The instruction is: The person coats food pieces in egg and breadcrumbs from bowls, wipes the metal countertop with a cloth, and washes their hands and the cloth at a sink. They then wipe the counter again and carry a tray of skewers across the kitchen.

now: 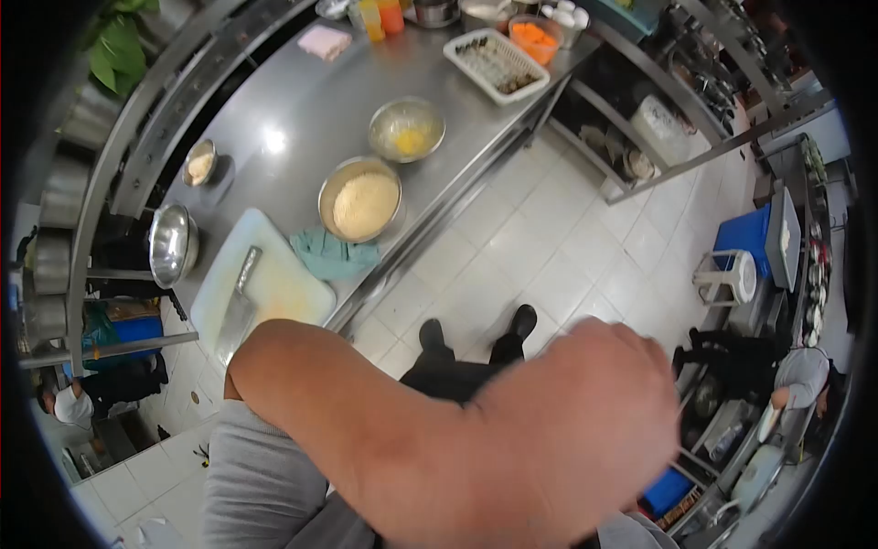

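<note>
My left arm crosses close in front of the camera, and my left hand (599,407) is at the right, slightly blurred. Its fingers look curled in; anything inside them is hidden. My right hand does not show. On the steel table, left of my forearm, a knife (242,297) lies on a white cutting board (206,274), its blade partly hidden by my elbow. A teal cloth (334,254) sits at the board's edge. Beside it stand a metal bowl of breadcrumb-like crumbs (366,206) and a bowl with yellow liquid, seemingly egg (409,140).
Further along the steel table (293,101) are a white basket (494,64), a tub of orange pieces (535,38) and a pink cloth (324,42). Metal bowls (174,245) stand at its left side. A white stool (729,276) and other people (805,377) are around.
</note>
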A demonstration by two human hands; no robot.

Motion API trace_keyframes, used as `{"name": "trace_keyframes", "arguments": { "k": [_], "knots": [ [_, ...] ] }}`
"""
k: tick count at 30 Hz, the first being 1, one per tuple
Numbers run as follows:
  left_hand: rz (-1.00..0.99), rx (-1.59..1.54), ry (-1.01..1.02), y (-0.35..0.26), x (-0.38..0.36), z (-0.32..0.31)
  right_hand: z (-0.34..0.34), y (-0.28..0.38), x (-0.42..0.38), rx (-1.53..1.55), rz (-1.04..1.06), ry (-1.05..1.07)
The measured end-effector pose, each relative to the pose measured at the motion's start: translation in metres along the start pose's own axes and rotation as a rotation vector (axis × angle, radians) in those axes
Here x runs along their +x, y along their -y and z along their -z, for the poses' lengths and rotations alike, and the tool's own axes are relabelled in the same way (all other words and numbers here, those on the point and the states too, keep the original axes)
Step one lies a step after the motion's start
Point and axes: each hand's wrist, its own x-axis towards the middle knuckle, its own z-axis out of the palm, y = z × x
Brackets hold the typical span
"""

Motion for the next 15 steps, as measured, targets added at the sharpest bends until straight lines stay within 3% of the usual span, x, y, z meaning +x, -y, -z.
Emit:
{"name": "trace_keyframes", "arguments": {
  "k": [1, 3, 4, 6, 7, 8, 9, 10, 12, 15],
  "knots": [
    [-0.05, 0.117, 0.234, -0.008, -0.001, 0.022, -0.009, 0.0, -0.015, -0.044, 0.013, -0.02],
    [-0.218, -0.061, 0.131, 0.013, 0.0, 0.001, -0.031, 0.014, -0.035, -0.134, 0.055, -0.038],
    [-0.313, -0.359, -0.204, 0.041, 0.004, -0.053, -0.042, 0.02, -0.041, -0.178, 0.076, -0.037],
    [-0.241, -0.893, -0.391, 0.084, 0.007, -0.139, -0.06, 0.026, -0.044, -0.255, 0.13, -0.017],
    [-0.091, -1.119, -0.229, 0.105, 0.007, -0.173, -0.066, 0.025, -0.035, -0.147, 0.018, -0.088],
    [0.128, -1.596, -0.272, 0.128, -0.002, -0.222, -0.069, 0.025, -0.031, -0.169, 0.036, -0.106],
    [0.531, -1.591, -0.43, 0.15, -0.008, -0.258, -0.069, 0.02, -0.029, -0.192, 0.046, -0.124],
    [0.722, -1.652, -0.676, 0.175, -0.019, -0.293, -0.066, 0.011, -0.023, -0.165, 0.038, -0.109],
    [1.055, -1.912, -0.843, 0.209, -0.037, -0.303, -0.055, 0.002, -0.01, -0.115, 0.038, -0.082],
    [1.079, -2.016, -1.008, 0.241, -0.052, -0.31, -0.04, -0.009, 0.008, -0.153, 0.067, -0.05]
  ]
}}
